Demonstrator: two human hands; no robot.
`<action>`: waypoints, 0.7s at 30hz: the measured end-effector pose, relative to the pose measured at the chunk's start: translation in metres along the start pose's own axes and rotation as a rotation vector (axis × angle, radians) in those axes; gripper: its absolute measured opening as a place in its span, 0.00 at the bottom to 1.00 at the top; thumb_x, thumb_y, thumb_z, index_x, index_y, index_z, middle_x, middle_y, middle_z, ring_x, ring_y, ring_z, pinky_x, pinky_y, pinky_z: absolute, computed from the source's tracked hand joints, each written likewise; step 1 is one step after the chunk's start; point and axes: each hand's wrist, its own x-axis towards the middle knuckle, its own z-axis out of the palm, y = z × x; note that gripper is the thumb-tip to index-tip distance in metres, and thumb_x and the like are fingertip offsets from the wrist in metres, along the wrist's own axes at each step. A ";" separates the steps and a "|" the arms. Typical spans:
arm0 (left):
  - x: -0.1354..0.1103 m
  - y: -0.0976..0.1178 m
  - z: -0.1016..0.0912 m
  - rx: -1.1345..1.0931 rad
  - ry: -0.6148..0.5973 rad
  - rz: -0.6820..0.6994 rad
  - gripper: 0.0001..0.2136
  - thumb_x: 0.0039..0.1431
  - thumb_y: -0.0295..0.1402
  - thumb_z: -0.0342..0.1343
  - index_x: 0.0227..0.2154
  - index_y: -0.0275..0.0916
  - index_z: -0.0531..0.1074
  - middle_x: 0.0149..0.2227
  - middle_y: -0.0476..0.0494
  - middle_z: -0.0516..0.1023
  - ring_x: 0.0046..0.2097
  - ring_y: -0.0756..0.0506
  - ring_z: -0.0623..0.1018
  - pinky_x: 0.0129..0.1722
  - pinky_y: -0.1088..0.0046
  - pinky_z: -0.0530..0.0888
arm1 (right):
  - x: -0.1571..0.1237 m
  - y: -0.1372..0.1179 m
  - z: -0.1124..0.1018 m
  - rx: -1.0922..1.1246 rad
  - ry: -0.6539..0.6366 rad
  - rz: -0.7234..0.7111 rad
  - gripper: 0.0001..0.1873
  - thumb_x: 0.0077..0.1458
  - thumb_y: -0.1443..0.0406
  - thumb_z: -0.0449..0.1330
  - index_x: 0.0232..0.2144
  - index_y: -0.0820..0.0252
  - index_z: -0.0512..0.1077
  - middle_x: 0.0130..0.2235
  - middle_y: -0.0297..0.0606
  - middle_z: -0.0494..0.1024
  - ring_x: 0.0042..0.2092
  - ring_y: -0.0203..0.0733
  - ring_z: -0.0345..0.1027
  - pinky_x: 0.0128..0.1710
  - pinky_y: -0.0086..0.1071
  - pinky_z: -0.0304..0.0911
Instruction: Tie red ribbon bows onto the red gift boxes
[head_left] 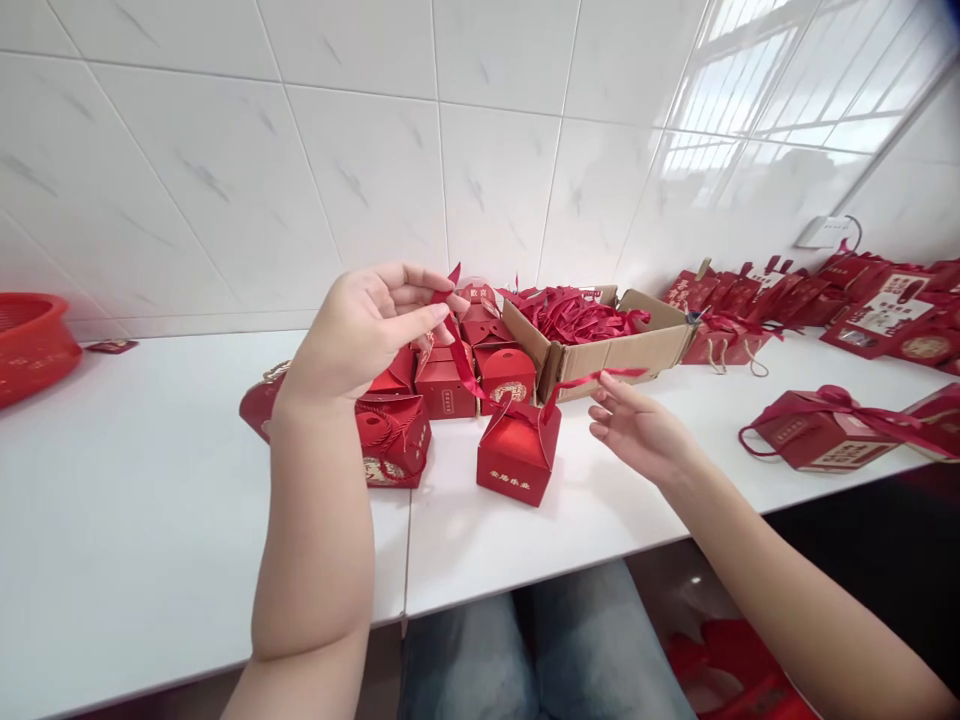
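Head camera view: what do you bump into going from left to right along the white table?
Red basket → left hand pinching a ribbon → small red box → right hand → flat red box tied with a bow.

Left hand (pixel 367 325) raised, fingers pinched together, right hand (pixel 637 425) lower, fingers loosely extended, forearms bare
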 end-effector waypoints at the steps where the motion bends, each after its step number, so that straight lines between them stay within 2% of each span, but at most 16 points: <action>1: -0.001 0.001 0.000 0.004 -0.006 0.003 0.08 0.50 0.28 0.61 0.35 0.38 0.74 0.35 0.44 0.80 0.29 0.49 0.77 0.29 0.72 0.75 | 0.001 0.001 -0.001 0.009 0.022 -0.010 0.15 0.40 0.63 0.72 0.28 0.58 0.70 0.27 0.27 0.71 0.25 0.28 0.61 0.22 0.23 0.60; 5: -0.002 0.001 -0.001 -0.009 0.047 0.041 0.09 0.51 0.27 0.61 0.37 0.39 0.74 0.35 0.46 0.80 0.30 0.49 0.78 0.31 0.72 0.76 | 0.005 -0.004 -0.004 0.050 0.058 -0.181 0.14 0.38 0.67 0.71 0.25 0.58 0.69 0.31 0.30 0.76 0.26 0.30 0.65 0.22 0.24 0.62; 8: -0.001 -0.002 0.001 -0.026 0.153 0.107 0.07 0.51 0.28 0.61 0.35 0.39 0.74 0.36 0.45 0.80 0.31 0.48 0.79 0.29 0.73 0.76 | 0.007 -0.021 0.000 -0.030 -0.012 -0.348 0.12 0.39 0.68 0.70 0.24 0.58 0.69 0.32 0.31 0.78 0.26 0.29 0.65 0.24 0.24 0.64; 12: 0.000 -0.004 0.005 -0.004 0.249 0.202 0.06 0.53 0.29 0.61 0.35 0.39 0.74 0.36 0.44 0.81 0.38 0.44 0.80 0.36 0.71 0.78 | 0.009 -0.044 0.014 -0.227 -0.118 -0.450 0.13 0.40 0.68 0.70 0.30 0.58 0.73 0.31 0.33 0.78 0.26 0.30 0.67 0.26 0.24 0.64; 16: 0.003 0.000 0.014 -0.020 0.238 0.266 0.05 0.55 0.31 0.60 0.36 0.39 0.72 0.35 0.43 0.82 0.39 0.44 0.81 0.40 0.69 0.78 | 0.013 -0.059 0.030 -0.468 -0.195 -0.511 0.09 0.45 0.64 0.68 0.30 0.60 0.75 0.28 0.34 0.76 0.27 0.31 0.68 0.27 0.26 0.64; 18: 0.007 0.006 0.021 -0.060 0.203 0.267 0.08 0.56 0.32 0.59 0.38 0.40 0.70 0.35 0.44 0.82 0.36 0.45 0.81 0.39 0.68 0.78 | 0.016 -0.063 0.038 -0.561 -0.247 -0.562 0.07 0.48 0.64 0.67 0.29 0.61 0.74 0.27 0.34 0.75 0.27 0.30 0.67 0.27 0.25 0.63; 21: 0.013 0.014 0.033 -0.106 0.160 0.246 0.14 0.56 0.32 0.60 0.44 0.42 0.66 0.33 0.45 0.81 0.33 0.46 0.81 0.34 0.68 0.79 | 0.019 -0.066 0.051 -0.629 -0.349 -0.596 0.09 0.49 0.66 0.67 0.34 0.60 0.74 0.31 0.34 0.76 0.28 0.30 0.66 0.28 0.25 0.63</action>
